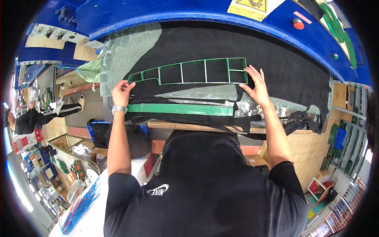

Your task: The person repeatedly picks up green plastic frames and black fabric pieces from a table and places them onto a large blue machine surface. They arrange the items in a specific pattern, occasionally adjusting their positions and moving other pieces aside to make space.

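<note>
A long green cutting die, an open metal frame split by crossbars, lies on a black sheet of leather or fabric. Its narrow left end is pinched between the thumb and fingers of my left hand, which has a metal watch at the wrist. At the wide right end, my right hand grips with the thumb at the near corner and fingers on the end edge. Nearer me, a solid green bar lies crosswise among cut black scraps. Worn grey-green board shows beneath the sheet.
A blue machine beam spans the far side, carrying a red push button and a green one. At the far left is another person. Racks with green frames stand right. Blue strands lie lower left.
</note>
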A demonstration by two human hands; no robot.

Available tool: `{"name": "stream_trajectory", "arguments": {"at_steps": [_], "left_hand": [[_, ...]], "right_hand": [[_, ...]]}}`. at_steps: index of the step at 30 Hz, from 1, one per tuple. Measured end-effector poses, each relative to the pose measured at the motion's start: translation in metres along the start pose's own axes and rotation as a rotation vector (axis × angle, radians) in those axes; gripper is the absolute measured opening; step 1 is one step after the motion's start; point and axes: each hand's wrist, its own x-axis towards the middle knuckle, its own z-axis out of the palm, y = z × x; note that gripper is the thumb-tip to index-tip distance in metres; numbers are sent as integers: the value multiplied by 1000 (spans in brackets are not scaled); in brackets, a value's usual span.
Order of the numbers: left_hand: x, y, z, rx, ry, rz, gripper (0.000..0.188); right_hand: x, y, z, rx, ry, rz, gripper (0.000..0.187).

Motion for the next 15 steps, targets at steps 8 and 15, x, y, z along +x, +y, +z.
{"name": "stream_trajectory", "arguments": {"at_steps": [8,15], "left_hand": [[-1,3,-3,29,-17,61,42],[8,11,-14,2,-57,339,55]], "right_hand": [[1,-2,-1,-20,-13,-4,66],[6,-19,-13,62,-60,67,78]]}}
